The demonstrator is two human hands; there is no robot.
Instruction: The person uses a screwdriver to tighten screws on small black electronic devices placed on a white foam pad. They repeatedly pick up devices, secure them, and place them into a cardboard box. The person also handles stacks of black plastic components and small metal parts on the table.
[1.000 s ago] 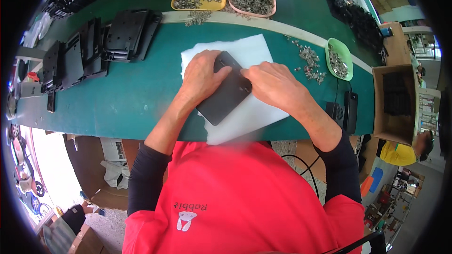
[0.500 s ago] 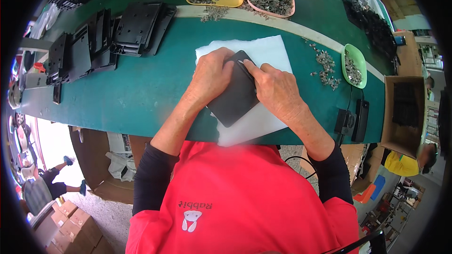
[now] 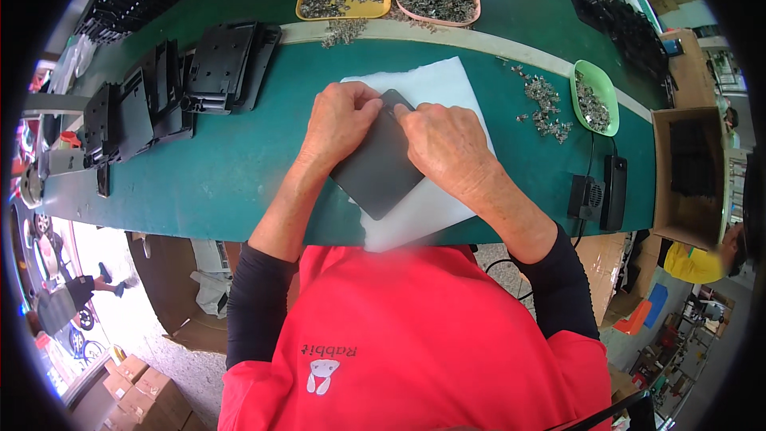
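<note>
A flat black panel (image 3: 378,170) with rounded corners lies slanted on a white foam sheet (image 3: 444,83), in front of me at the table's near side. My left hand (image 3: 341,121) is closed on the panel's far left edge, its thumb near the far corner. My right hand (image 3: 447,144) is closed at the panel's right edge, with curled fingers pressed near the same far corner. Whatever lies under those right fingertips is hidden. Part of the foam shows past the panel on its right and near side.
Several black plastic housings (image 3: 219,72) stand stacked at the left. Small metal parts fill a yellow tray (image 3: 378,9), a pink tray (image 3: 477,12) and a green bowl (image 3: 611,96); loose metal parts (image 3: 542,104) lie beside the bowl. A black device (image 3: 613,194) with cables sits at right.
My right index finger, stretched toward the panel's far corner before, is now drawn in and curled there. A small shiny spot by that fingertip is now covered. The whole view has shifted slightly.
</note>
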